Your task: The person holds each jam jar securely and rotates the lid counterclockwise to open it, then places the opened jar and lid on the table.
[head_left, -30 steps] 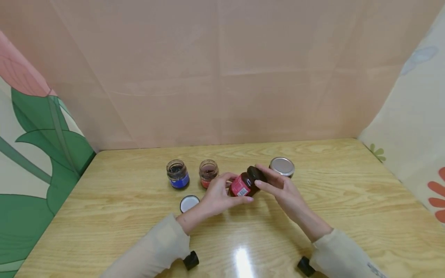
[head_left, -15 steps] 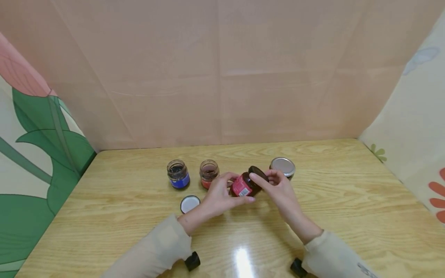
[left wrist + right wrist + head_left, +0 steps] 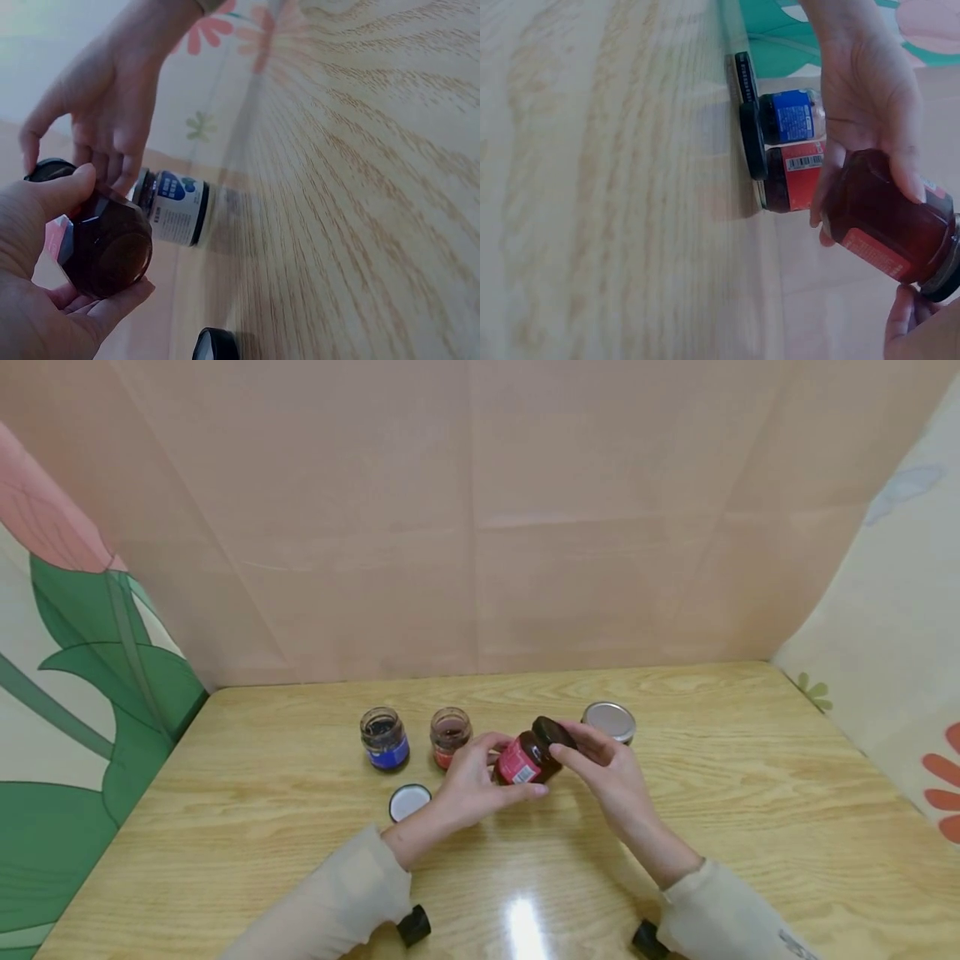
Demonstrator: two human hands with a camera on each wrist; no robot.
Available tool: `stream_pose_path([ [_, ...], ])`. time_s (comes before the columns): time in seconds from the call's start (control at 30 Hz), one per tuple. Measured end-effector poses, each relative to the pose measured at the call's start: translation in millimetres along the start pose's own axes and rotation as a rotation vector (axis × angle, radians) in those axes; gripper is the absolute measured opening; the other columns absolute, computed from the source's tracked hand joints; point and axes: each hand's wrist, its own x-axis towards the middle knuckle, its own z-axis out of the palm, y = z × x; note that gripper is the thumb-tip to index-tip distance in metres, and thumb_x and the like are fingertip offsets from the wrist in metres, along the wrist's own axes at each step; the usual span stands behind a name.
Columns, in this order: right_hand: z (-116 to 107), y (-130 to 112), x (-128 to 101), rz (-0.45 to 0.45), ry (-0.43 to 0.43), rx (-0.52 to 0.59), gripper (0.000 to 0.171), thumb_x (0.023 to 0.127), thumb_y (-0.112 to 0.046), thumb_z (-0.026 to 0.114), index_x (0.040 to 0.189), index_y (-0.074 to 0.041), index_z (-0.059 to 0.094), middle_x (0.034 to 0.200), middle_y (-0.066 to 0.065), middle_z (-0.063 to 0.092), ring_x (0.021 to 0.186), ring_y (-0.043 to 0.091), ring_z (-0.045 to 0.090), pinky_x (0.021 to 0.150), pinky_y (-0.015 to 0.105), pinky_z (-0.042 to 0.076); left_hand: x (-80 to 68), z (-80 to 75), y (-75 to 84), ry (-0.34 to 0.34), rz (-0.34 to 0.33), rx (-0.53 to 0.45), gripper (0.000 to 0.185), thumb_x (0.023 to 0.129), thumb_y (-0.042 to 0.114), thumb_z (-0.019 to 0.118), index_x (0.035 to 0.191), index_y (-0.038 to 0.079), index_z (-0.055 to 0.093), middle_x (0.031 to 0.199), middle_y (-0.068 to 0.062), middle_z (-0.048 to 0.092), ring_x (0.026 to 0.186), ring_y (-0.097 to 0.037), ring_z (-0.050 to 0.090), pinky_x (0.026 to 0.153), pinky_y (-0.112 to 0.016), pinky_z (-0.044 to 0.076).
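Between both hands (image 3: 542,774): red-labelled jar (image 3: 527,757)

Dark glass jar (image 3: 528,759) with red label and barcode, tilted above the wooden tabletop, dark contents inside, dark lid (image 3: 554,732) seated on its upper end, faceted base (image 3: 105,251) visible in left wrist view

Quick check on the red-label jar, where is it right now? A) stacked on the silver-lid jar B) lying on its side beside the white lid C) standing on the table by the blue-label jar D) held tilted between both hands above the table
D: the red-label jar is off the table, tilted, its body gripped by the left hand while the right hand has fingers on its dark lid.
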Motion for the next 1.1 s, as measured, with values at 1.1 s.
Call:
stream_pose_path([
  [1.1, 9.0, 1.9, 3.2, 0.104, 0.124, -0.07, 0.045, 0.084, -0.029, 0.074, 0.117, -0.002, 0.058, 0.106, 0.002, 0.061, 0.095, 0.009, 0.056, 0.082, 0.019, 0.047, -1.6, 1.0, 3.1, 0.008, 0.016, 0.024, 0.064, 0.071, 0.027, 0.086, 0.123, 0.007, 0.054, 0.117, -0.005, 0.061, 0.1, -0.016, 0.064, 0.08, -0.026, 0.053],
])
